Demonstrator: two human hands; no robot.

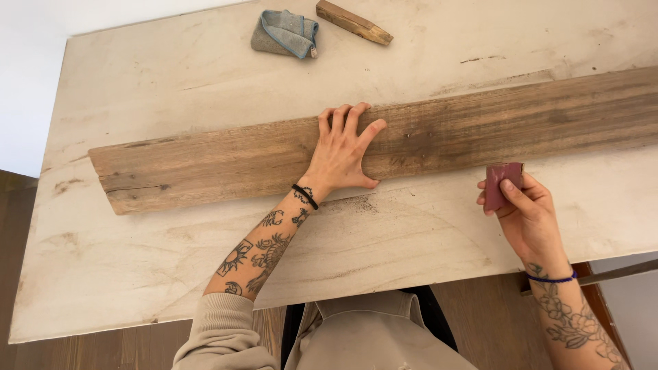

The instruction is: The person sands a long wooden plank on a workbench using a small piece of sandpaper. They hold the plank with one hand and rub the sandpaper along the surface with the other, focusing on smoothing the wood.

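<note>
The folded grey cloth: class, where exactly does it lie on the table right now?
In the head view, the folded grey cloth lies at the table's far edge, left of centre, beside a small wooden block and beyond the long plank.

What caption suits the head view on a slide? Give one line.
Left hand flat on a weathered plank; right hand holds a reddish sandpaper piece beside it.

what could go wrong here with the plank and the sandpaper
1. The plank looks rough and cracked at its left end; the left hand lying flat on it could pick up a splinter.
2. Only that hand holds it on the table, so it may slide.
3. The right hand pinches the sandpaper loosely; it might slip.
</note>
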